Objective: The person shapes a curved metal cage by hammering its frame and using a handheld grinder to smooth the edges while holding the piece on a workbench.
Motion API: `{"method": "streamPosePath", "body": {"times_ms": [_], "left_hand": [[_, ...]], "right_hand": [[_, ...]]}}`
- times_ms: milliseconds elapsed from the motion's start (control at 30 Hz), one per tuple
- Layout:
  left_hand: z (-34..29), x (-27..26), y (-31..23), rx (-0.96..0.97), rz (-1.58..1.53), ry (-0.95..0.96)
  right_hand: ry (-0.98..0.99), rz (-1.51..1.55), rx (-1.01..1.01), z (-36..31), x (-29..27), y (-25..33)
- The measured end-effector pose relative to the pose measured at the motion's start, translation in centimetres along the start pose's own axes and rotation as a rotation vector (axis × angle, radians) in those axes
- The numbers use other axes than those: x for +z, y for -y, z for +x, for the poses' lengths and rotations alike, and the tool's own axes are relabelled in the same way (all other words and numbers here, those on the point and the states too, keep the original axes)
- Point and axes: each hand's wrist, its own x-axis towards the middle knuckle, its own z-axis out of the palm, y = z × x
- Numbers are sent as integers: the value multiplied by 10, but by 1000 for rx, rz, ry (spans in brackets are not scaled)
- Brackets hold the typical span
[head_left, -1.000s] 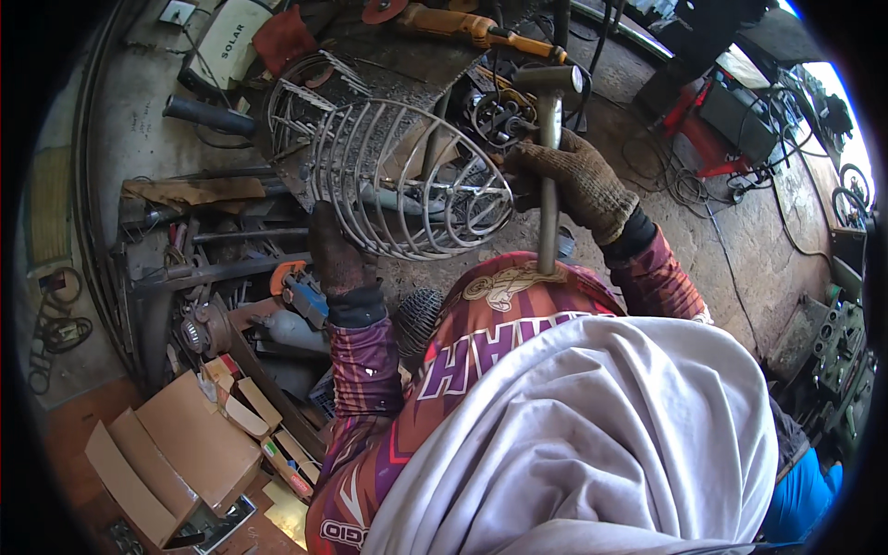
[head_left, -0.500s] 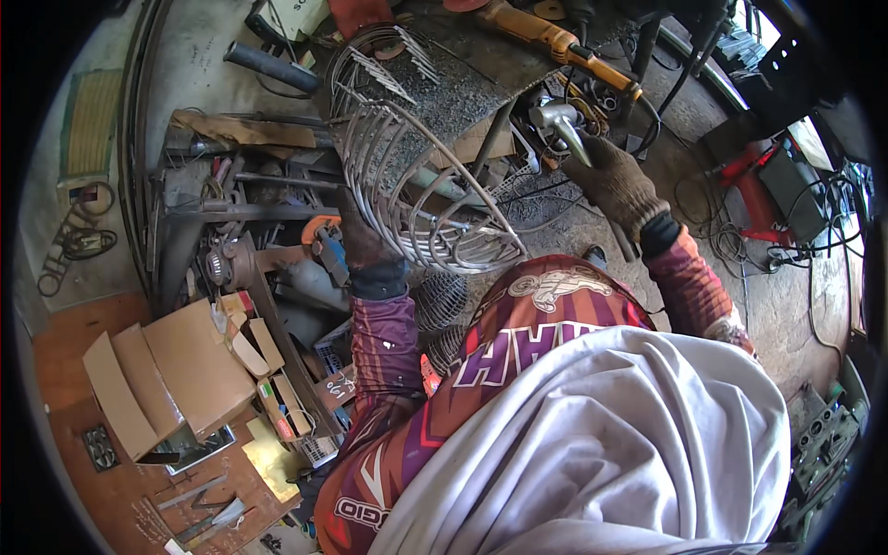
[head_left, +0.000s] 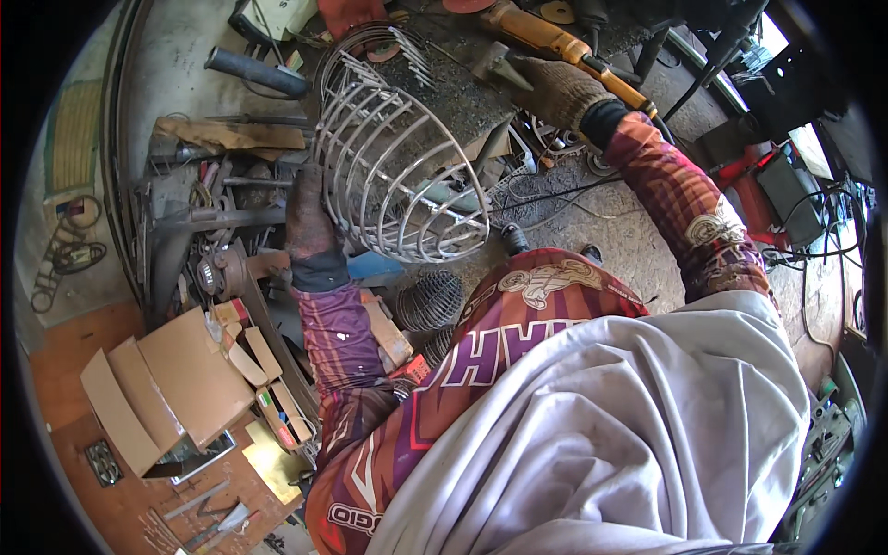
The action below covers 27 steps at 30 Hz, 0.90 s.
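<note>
A basket-like cage of bent metal rods (head_left: 435, 252) leans at the table's near edge, its open rim tilted toward me. My left hand (head_left: 310, 217), in a dark, soiled glove, is closed at the cage's left side; its fingertips are partly hidden. Over the table, to the right of the cage, my right hand (head_left: 560, 92) in a brown knit glove grips a hammer. The metal hammer head (head_left: 499, 67) points left, toward the cage's upper end, apart from it. Most of the handle is hidden by the glove.
A yellow power tool (head_left: 541, 35) lies on the dark worktable (head_left: 453, 69), close beyond my right hand. Metal stock and a grey pipe (head_left: 254, 72) lie on the left. An open cardboard box (head_left: 190, 370) stands lower left. Cables (head_left: 805, 319) trail over the floor at right.
My right hand has raised the hammer up and left over the table. The cage has turned, showing its open side more, and my left hand has shifted left with it.
</note>
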Motion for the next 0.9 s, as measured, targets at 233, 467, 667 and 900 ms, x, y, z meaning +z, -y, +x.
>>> {"method": "streamPosePath", "body": {"times_ms": [233, 467, 667, 900], "left_hand": [[84, -68, 44, 482, 313, 134], [106, -70, 14, 498, 365, 98], [112, -21, -29, 52, -26, 230], [131, 14, -48, 27, 254, 350]], "right_hand": [[25, -169, -46, 22, -1, 15], [-405, 23, 88, 0, -5, 77], [140, 1480, 126, -17, -2, 125], [226, 1391, 367, -15, 13, 106]]}}
